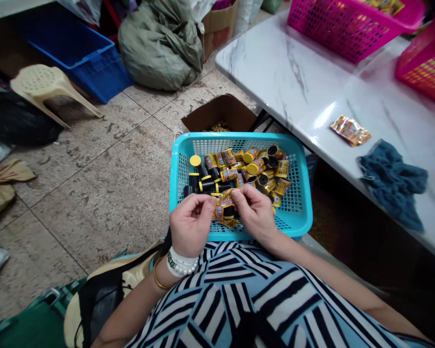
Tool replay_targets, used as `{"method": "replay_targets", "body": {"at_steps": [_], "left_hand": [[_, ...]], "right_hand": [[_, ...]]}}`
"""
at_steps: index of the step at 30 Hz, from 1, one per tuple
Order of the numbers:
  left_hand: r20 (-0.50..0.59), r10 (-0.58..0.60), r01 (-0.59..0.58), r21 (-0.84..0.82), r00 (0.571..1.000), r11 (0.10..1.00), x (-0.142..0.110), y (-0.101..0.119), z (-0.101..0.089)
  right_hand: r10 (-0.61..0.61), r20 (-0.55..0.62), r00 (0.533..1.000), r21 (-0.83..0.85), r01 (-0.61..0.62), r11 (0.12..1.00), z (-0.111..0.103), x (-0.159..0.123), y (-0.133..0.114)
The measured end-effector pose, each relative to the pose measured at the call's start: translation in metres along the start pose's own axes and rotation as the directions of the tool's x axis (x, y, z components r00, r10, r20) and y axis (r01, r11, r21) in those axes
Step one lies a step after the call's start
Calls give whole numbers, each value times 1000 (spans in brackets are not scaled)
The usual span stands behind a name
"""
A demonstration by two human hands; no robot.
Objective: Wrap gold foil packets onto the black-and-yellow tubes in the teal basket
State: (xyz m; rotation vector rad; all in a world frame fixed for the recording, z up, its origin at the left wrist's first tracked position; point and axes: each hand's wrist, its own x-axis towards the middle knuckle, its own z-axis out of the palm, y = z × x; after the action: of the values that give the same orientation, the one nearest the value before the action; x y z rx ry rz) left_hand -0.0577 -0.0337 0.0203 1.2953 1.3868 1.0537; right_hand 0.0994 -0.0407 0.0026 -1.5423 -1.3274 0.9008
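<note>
My left hand (pixel 193 220) and my right hand (pixel 255 210) are close together over the near side of a turquoise plastic basket (pixel 174 193). Each pinches, between thumb and fingers, an end of a small yellow-orange printed plastic sleeve (pixel 225 198). Inside the basket, below the fingers, lie small black canisters with yellow caps (pixel 207 186), bare on the left. Further right are several canisters in printed sleeves (pixel 253 166). My fingers partly cover the sleeve, so I cannot tell whether it is empty.
A marble-patterned table (pixel 275 63) on the right carries pink baskets (pixel 342 29), a printed packet (pixel 351 130) and a blue cloth (pixel 393 181). Beyond my basket is an open cardboard box (pixel 221 108). A cream stool (pixel 45 82), blue crate (pixel 105 70) and grey-green sack (pixel 159 48) stand left.
</note>
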Motion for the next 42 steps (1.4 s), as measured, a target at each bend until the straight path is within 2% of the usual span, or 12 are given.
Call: {"method": "replay_targets", "body": {"at_steps": [5,8,10,13,18,21,25,31,36,38,40,42], "left_hand": [[26,75,-77,68,997,995,-1,-3,1],[45,54,-56,41,998,998,3,-6,1],[26,1,-1,-12,1000,1000,5,-9,1],[-25,-55,53,-75,998,996,8,-12,0],[32,22,-20,-69,999,997,8,-12,2],[47,-34,40,-147,998,988,8,-18,4],[12,-152,147,-323,988,935,8,-26,6],[24,-115,117,-239,993,964,7,-21,6],[88,-208,223,-236,974,946,8,-21,4],[104,-250,267,-231,963,936,10,-22,2],[126,-302,326,-276,945,904,13,-22,2],[165,-362,397,-345,918,851,16,-19,2]], "right_hand": [[-60,-20,998,-21,60,998,1,-2,-2],[-187,-2,982,-93,186,978,0,-4,-3],[-238,-9,971,-127,235,964,0,-5,-4],[-220,-57,974,-124,211,969,-1,-4,-3],[-272,-50,961,-120,265,957,0,-3,0],[-287,-26,958,-137,281,950,1,-3,1],[-266,-65,962,-114,258,959,-1,-3,2],[-296,-7,955,-134,292,947,1,-3,3],[-324,64,944,-149,331,932,6,-4,1],[-304,149,941,-115,322,940,-1,1,1],[-257,196,946,-97,280,955,-18,9,2],[-203,130,970,-172,224,959,-43,18,6]]}}
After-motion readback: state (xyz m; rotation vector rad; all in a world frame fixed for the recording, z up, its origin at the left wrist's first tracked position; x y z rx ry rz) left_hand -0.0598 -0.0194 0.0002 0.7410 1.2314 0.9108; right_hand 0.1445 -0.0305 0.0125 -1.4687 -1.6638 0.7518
